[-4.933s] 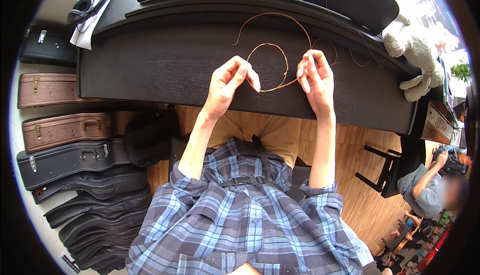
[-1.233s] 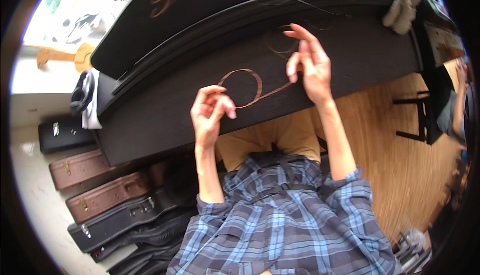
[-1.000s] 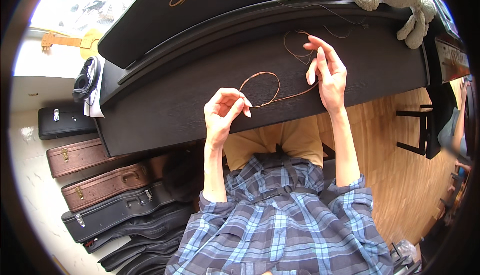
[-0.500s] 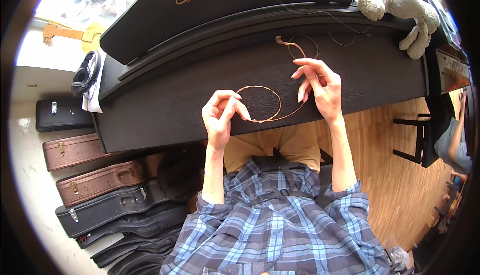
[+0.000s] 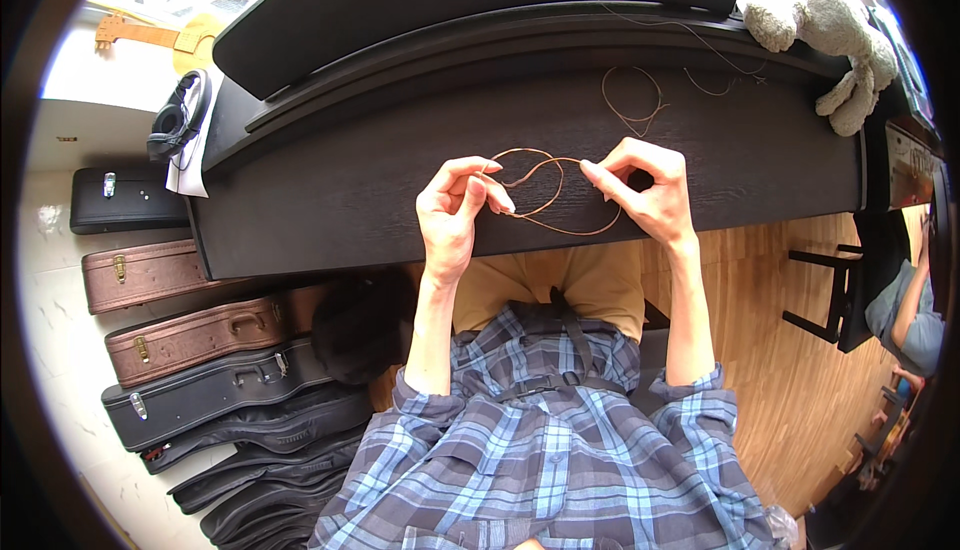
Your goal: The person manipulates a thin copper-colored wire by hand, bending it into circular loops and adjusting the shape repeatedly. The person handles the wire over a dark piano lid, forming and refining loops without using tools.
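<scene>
Black tabletop [image 5: 400, 130]: spans the background. Copper-coloured wire [image 5: 580, 234]: curls above it between left hand [image 5: 447, 215], pinching one loop, and right hand [image 5: 655, 193], pinching farther along, seemingly so its coils cannot spring open. Second wire loop [image 5: 660, 98]: lies beyond the right hand.

Over the front of a black piano-like cabinet [image 5: 330, 190], the left hand [image 5: 452, 212] and the right hand [image 5: 650, 190] pinch a thin copper-coloured string [image 5: 575, 234] between thumb and fingers, its curves crossing in the gap between them. Beyond the right hand lies a second loop of string [image 5: 657, 90], near a thin dark wire [image 5: 690, 28] trailing over the ledge, with a pale plush toy [image 5: 815, 20] at the right end. Headphones [image 5: 180, 115] sit at the left end — below them, instrument cases [image 5: 195, 340], brown and black, lie in a row along the floor.
</scene>
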`<state>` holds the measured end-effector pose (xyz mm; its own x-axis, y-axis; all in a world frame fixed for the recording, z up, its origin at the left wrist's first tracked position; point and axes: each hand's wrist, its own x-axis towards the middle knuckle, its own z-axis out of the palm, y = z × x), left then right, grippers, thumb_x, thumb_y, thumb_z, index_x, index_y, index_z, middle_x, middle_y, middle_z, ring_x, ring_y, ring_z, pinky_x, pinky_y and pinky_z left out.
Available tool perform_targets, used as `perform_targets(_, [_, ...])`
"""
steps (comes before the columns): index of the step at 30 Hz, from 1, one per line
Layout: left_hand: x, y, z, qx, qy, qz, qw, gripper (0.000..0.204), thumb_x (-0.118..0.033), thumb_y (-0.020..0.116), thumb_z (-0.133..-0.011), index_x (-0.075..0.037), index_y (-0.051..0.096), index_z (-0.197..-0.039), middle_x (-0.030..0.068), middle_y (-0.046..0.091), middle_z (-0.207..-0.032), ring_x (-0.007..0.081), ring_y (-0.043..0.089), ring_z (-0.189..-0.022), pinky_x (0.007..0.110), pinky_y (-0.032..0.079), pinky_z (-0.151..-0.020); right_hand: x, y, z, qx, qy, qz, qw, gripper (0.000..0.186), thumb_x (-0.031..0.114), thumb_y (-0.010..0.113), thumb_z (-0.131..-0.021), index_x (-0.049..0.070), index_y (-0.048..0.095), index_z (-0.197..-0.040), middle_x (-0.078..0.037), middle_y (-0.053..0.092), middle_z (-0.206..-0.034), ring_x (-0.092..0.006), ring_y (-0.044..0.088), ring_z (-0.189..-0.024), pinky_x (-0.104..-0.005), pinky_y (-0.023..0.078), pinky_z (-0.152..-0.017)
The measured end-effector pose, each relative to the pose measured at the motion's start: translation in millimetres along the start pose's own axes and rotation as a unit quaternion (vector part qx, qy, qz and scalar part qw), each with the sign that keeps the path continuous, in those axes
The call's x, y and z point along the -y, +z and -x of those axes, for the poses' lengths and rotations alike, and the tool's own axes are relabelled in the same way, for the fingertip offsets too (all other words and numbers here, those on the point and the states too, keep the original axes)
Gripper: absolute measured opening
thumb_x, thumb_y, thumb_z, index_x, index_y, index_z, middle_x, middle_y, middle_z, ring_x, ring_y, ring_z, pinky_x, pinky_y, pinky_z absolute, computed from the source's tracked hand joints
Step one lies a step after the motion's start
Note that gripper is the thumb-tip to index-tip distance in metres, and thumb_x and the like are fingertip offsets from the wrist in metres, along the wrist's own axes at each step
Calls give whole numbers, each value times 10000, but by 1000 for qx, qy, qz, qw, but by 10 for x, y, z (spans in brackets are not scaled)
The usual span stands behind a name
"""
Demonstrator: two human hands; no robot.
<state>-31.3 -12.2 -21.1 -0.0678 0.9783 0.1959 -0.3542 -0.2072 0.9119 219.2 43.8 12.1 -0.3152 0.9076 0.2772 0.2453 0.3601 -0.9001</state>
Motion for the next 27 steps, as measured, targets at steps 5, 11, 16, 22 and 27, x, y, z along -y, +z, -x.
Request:
perform_targets(5, [-32,28,-3,9,-11,-53,998,344,-279,650,-1028,35,640,-1168,90,695,-768,170,668,-691,304,533,-689,85,72,1,-18,4,59,998,189,73,802,-887,27,686,-745,37,600,-730,-16,472,-553,-200,355,-489])
perform_targets(11, [-57,70,-12,22,-23,-55,998,336,-272,627,-1041,39,640,-1167,154,739,-817,181,690,-630,257,519,-570,173,197,-55,2,184,-140,973,215,132,777,-929,-5,646,-829,-25,668,-981,2,509,-544,-177,398,-484])
perform_targets(16, [-110,111,0,4,-61,-87,994,315,-251,594,-1061,42,631,-1170,175,755,-863,184,728,-634,189,407,-399,174,164,-116,78,217,-277,933,264,164,679,-1007,47,526,-826,-154,723,-1090,-46,589,-559,-189,462,-470])
perform_targets(22, [-140,108,4,13,-69,-82,994,322,-252,567,-1073,49,624,-1171,178,757,-869,199,749,-649,182,384,-364,58,167,-126,155,206,-387,885,198,191,623,-1047,63,510,-946,-195,742,-1069,-88,617,-587,-204,488,-552])
perform_targets(27, [-132,97,1,36,-76,-89,992,323,-255,563,-1075,48,629,-1165,181,755,-860,211,748,-646,201,442,-393,52,102,-84,176,178,-377,892,215,180,577,-1066,26,534,-1210,-159,712,-1093,-14,476,-508,-159,414,-514])
